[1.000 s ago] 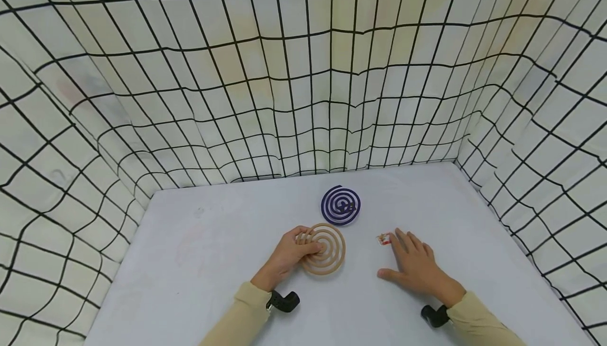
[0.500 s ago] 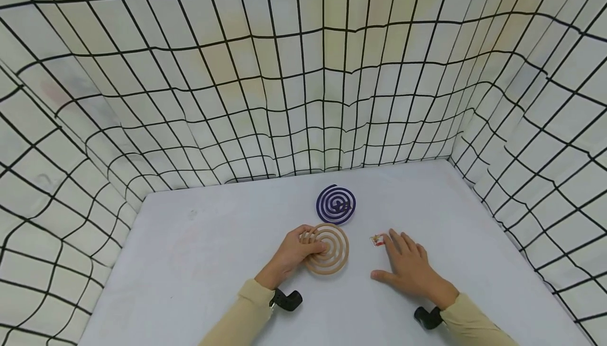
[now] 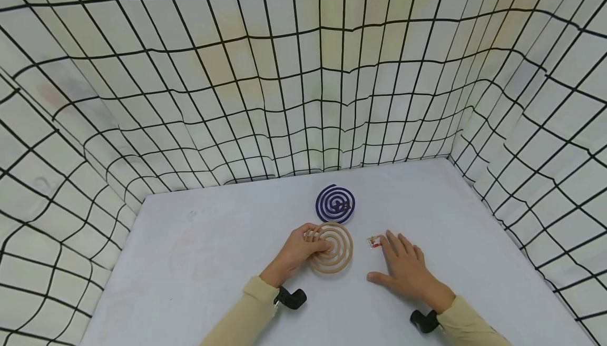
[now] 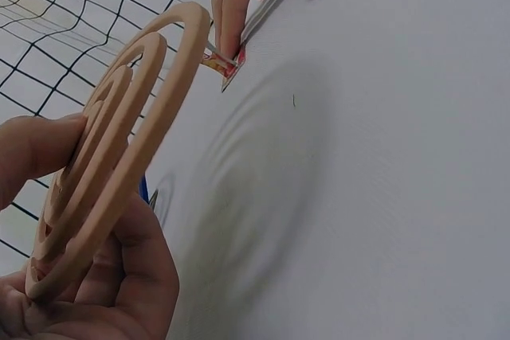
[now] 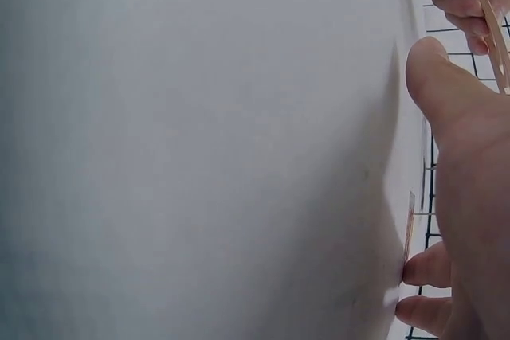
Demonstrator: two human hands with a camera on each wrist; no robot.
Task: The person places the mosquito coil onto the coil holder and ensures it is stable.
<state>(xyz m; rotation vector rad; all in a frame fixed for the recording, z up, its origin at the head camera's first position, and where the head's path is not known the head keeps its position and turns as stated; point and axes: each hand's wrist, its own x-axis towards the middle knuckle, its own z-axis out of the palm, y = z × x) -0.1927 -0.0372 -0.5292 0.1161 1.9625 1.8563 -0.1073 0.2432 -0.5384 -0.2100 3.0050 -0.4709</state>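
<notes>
In the head view my left hand (image 3: 300, 251) pinches a tan mosquito coil (image 3: 348, 248), thumb on its upper face and fingers beneath. The left wrist view shows this coil (image 4: 151, 129) held tilted above the table, its shadow falling on the white surface. My right hand (image 3: 405, 269) has its fingers spread and rests low over the table. One fingertip touches a small flat red-and-white piece (image 3: 373, 241), whose kind I cannot tell. A dark purple mosquito coil (image 3: 327, 214) lies just behind the tan one, with a small dark object on its middle.
Everything rests on a white-covered table (image 3: 199, 251). White walls behind black netting (image 3: 303, 88) enclose its back and both sides. A black wrist camera (image 3: 291, 298) is strapped to the left wrist, another (image 3: 424, 321) to the right.
The left hand has shifted a little right with the tan coil, nearer the small flat piece. My right hand keeps its fingertip at that piece, which seems to have slid slightly left. The head view has turned slightly.
</notes>
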